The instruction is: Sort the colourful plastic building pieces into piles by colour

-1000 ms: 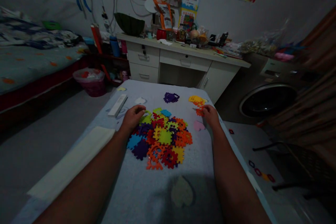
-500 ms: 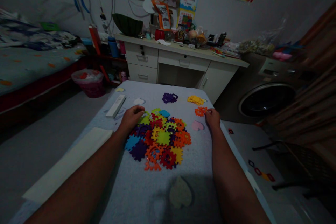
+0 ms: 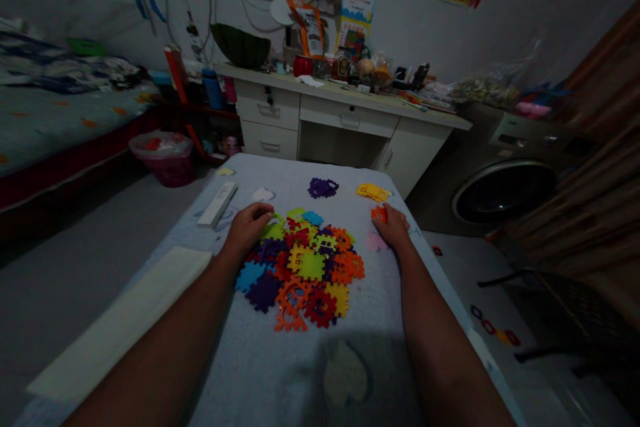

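Observation:
A heap of toothed plastic building pieces in lime, red, purple, blue, yellow and orange lies on the cloth-covered table. At its upper left edge my left hand rests with fingers loosely curved and a small gap between thumb and forefinger, beside a lime piece. My right hand is closed over orange toothed pieces to the right of the heap, covering part of them. Farther back are a small purple pile and a small yellow pile.
A long white box lies at the table's left, with a folded pale cloth nearer me. Behind the table stands a cluttered white desk. On the right are a washing machine and a chair; a pink bin is at left.
My right hand has moved slightly left and now covers more of the orange pieces. My left hand stays almost in place. The view has shifted a little.

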### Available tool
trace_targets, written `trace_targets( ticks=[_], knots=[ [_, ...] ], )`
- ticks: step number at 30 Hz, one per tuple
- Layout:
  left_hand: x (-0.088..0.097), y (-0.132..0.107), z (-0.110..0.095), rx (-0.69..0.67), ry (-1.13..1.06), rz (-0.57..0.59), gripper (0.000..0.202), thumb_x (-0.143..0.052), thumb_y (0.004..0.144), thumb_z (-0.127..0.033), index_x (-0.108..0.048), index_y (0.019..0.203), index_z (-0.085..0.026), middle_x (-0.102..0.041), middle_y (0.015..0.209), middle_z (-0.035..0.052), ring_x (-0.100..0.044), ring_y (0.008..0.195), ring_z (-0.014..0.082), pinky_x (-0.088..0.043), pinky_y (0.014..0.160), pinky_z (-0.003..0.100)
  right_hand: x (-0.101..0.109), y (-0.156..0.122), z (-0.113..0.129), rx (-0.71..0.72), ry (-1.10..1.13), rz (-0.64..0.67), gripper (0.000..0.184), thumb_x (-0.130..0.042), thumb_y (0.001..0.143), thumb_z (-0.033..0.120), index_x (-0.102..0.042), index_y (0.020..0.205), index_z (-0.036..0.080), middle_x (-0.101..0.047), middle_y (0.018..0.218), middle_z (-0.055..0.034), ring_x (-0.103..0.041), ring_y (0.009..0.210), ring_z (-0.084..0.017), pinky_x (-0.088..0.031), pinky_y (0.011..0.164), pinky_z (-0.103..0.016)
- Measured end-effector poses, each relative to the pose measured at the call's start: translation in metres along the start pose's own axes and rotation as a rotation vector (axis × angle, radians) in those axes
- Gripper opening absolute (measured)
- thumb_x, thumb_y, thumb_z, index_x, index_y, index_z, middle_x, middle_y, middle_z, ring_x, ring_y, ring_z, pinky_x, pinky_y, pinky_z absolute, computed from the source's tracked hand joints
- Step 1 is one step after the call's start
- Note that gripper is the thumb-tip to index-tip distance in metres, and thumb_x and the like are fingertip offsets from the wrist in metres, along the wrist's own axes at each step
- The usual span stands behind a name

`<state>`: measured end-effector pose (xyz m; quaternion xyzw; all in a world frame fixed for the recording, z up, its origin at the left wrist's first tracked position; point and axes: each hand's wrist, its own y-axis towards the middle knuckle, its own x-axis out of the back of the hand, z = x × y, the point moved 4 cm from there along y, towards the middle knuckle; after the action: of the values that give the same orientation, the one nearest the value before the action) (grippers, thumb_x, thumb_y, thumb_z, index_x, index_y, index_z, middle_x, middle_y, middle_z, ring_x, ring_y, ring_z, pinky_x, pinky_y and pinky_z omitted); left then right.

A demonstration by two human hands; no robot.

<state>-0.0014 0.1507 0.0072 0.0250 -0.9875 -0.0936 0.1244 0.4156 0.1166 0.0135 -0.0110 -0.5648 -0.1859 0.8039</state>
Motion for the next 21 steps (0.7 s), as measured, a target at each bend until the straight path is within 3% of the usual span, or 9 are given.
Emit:
trace_targets(
  ticks=[7, 12, 16, 21],
  knots=[
    [-0.001, 0.0, -0.002, 0.0, -0.019, -0.001, 0.031, -0.067, 0.069, -0.043, -0.068, 0.087, -0.019, -0.072, 0.091, 0.0049, -0.066, 0.091, 0.0238, -0.048, 0.09, 0.037, 0.002, 0.0, -0.003, 0.049, 0.052, 0.013, 0.045, -0.061, 0.08, 0.039, -0.063, 0.122, 0.023, -0.059, 0.134, -0.009, -0.05, 0.125, -0.028, -0.035, 0.109, -0.044],
    [-0.001, 0.0, -0.002, -0.004, -0.017, 0.012, 0.03, -0.066, 0.07, -0.043, -0.068, 0.088, -0.019, -0.071, 0.09, 0.0049, -0.065, 0.09, 0.0232, -0.048, 0.09, 0.038, 0.004, 0.02, -0.003, -0.004, 0.083, -0.045, 0.038, -0.054, 0.085, 0.04, -0.069, 0.115, 0.022, -0.063, 0.127, -0.0102, -0.054, 0.12, -0.027, -0.038, 0.105, -0.043],
    [-0.001, 0.001, 0.0, -0.007, -0.025, 0.008, 0.031, -0.066, 0.07, -0.043, -0.068, 0.088, -0.019, -0.071, 0.089, 0.0048, -0.065, 0.089, 0.0234, -0.048, 0.088, 0.037, 0.004, 0.042, 0.003, -0.047, 0.015, 0.031, 0.031, -0.051, 0.087, 0.036, -0.075, 0.103, 0.024, -0.067, 0.119, -0.0107, -0.057, 0.115, -0.029, -0.042, 0.097, -0.043],
    [-0.001, 0.001, 0.001, -0.011, -0.017, 0.013, 0.03, -0.066, 0.071, -0.043, -0.069, 0.089, -0.019, -0.072, 0.09, 0.0046, -0.066, 0.089, 0.0232, -0.048, 0.09, 0.037, -0.002, 0.056, 0.009, -0.039, -0.054, 0.103, 0.035, -0.048, 0.09, 0.04, -0.076, 0.101, 0.023, -0.065, 0.119, -0.0132, -0.058, 0.113, -0.032, -0.045, 0.093, -0.045]
  ],
)
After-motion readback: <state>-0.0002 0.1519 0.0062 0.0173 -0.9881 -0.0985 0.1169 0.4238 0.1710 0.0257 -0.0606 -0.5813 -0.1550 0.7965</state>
